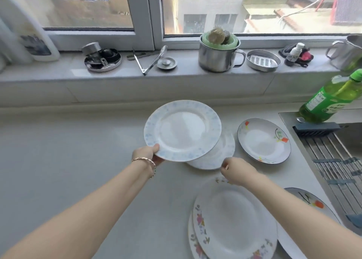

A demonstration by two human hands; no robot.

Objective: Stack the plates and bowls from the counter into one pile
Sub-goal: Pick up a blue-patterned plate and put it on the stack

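Observation:
My left hand (147,153) grips the near rim of a blue-speckled plate (182,130), holding it tilted above the counter. Under its right edge lies a second pale plate (219,157). My right hand (238,169) hovers by that plate's near edge with fingers curled, and I cannot see whether it pinches anything. A deep plate with red flowers (264,140) rests to the right. In front, two flower-rimmed plates (234,225) lie stacked. Behind my right arm, another red-flowered plate (311,201) is partly hidden.
A sink with a drain rack (333,157) lies at the right, with a green detergent bottle (331,98) at its corner. The window sill holds a steel pot (218,57), a steel dish (263,61), tongs (150,61) and a lid (102,60). Grey counter (68,151) stretches left.

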